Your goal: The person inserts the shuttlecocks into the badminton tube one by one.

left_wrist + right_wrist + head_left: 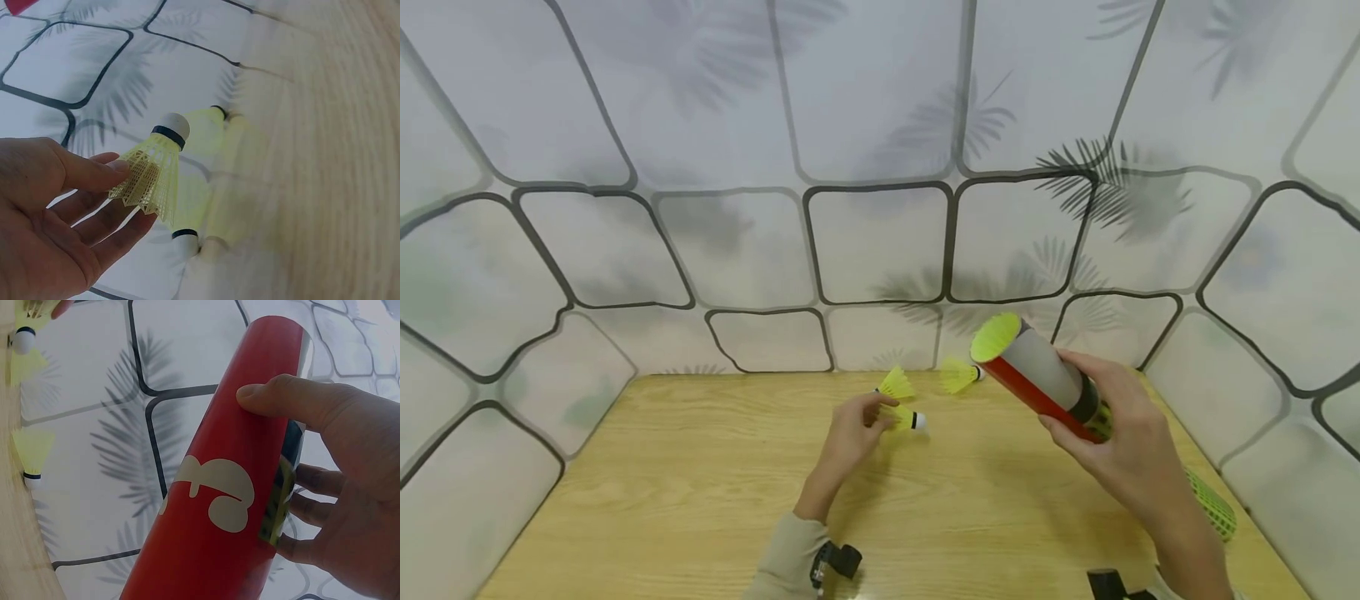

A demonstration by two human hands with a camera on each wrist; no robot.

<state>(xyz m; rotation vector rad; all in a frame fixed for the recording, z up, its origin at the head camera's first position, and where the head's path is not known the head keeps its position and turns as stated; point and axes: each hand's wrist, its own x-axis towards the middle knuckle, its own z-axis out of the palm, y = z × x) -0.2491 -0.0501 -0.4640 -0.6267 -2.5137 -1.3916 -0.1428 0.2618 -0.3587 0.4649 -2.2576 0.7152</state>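
Observation:
My left hand (850, 433) pinches a yellow shuttlecock (153, 172) by its skirt, between thumb and fingers. Its white cork, banded in black, points right in the head view and up in the left wrist view. My right hand (1131, 450) grips a shuttlecock tube (1037, 371), red on one side and grey on another, off the table and tilted. A yellow-green skirt (997, 335) fills the tube's upper end, facing the left. Wrapped across the red side (219, 450) are my thumb and, partly hidden behind it, my fingers.
Two more yellow shuttlecocks, one just behind my left hand (896, 383) and one farther right (957, 376), lie along the table's back edge. A green mesh-patterned cylinder (1212, 504) lies at the right, partly hidden by my right wrist. Patterned cloth walls (880, 242) surround the wooden table (700, 492).

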